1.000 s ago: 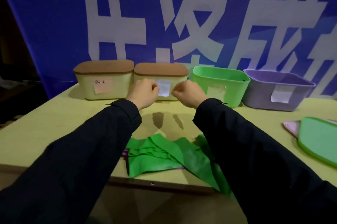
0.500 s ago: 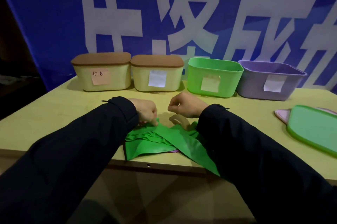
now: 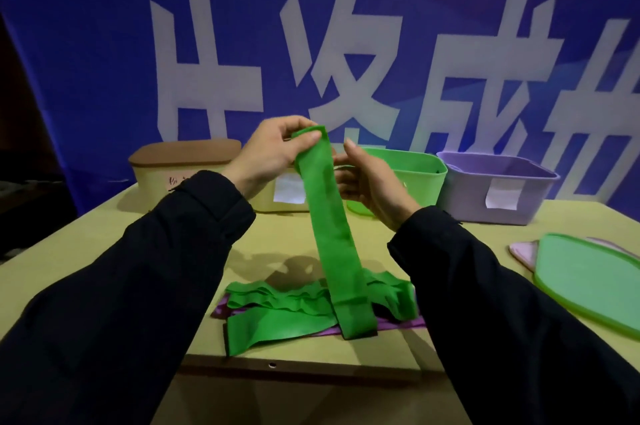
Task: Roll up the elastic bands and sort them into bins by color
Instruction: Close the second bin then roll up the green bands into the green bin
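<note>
My left hand pinches the top end of a long green elastic band and holds it up above the table; the band hangs down to the pile. My right hand is just right of the band with relaxed fingers near its upper edge; contact is unclear. A pile of green bands lies at the table's near edge, with a purple band under it. Behind stand the green bin and the purple bin, both without lids.
Two cream bins with brown lids stand at the back left, the left one labelled, the second partly hidden by my hands. A green lid lies on a pink lid at the right. The table's front edge is close.
Both hands dropped from the cream bins to the pile, then rose. My left hand has lifted one green band by its end, and it now hangs stretched down.
</note>
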Demonstrator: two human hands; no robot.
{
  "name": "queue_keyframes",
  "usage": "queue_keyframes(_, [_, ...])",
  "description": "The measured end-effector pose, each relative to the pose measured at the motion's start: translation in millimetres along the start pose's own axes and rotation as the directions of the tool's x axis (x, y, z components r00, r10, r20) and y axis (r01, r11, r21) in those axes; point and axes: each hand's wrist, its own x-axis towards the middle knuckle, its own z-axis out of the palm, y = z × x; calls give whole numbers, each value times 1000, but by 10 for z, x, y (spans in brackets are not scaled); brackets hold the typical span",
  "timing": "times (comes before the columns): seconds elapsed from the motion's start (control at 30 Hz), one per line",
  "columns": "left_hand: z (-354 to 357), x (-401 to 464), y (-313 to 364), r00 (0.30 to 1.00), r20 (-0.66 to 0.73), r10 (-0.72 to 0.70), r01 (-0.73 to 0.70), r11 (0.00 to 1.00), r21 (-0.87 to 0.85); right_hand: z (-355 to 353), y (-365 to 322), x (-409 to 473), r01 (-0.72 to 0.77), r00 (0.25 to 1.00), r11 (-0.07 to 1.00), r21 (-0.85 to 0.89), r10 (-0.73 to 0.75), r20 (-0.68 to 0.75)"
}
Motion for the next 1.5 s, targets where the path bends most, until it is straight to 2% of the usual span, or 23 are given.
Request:
queue_keyframes(0.13, [-61, 181, 243, 990, -68, 122, -123, 992, -8, 65, -275, 34, 185, 980, 983, 12, -184, -77])
queue_keyframes(0.27, [-63, 280, 372, 979, -108, 171, -175, 984, -30, 73, -444, 143, 280, 953, 960, -17, -280, -113])
queue_keyframes(0.4, [76, 212, 132, 989, -118, 93, -104, 990, -92, 100, -246, 209, 252, 955, 966, -56, -257, -148])
queue_keyframes(0.53, [269, 71, -280, 978, -118, -173, 118, 921, -371, 85, 162, 190, 164, 962, 986, -36, -168, -214])
queue_keyframes(0.6, [350, 18, -487, 964, -108, -242, 180, 897, -403, 46, 356, 191, 114, 966, 993, -39, -120, -230])
queue_keyframes(0.73, [470, -36, -788, 971, -89, -224, 193, 944, -268, -46, 619, 212, 74, 960, 997, 10, -69, -272])
queue_keyframes(0.87, [564, -41, -1042, 957, -81, -277, 237, 915, -327, -117, 832, 270, 33, 958, 999, -28, -40, -284])
queue_keyframes(1.03, [642, -34, -1367, 939, -181, -293, 236, 930, -282, -134, 1125, 345, 19, 958, 1000, -2, -19, -285])
queue_keyframes(1.3, [698, -47, -1463, 930, -238, -280, 183, 914, -361, -86, 1219, 401, 45, 950, 997, -59, -61, -307])
queue_keyframes(1.4, [722, -72, -1462, 937, -258, -235, 154, 942, -299, -88, 1193, 365, 83, 941, 990, -112, -115, -319])
queue_keyframes(1.5, [729, -108, -1445, 944, -268, -191, 107, 949, -298, -90, 1156, 325, 138, 940, 986, -94, -160, -303])
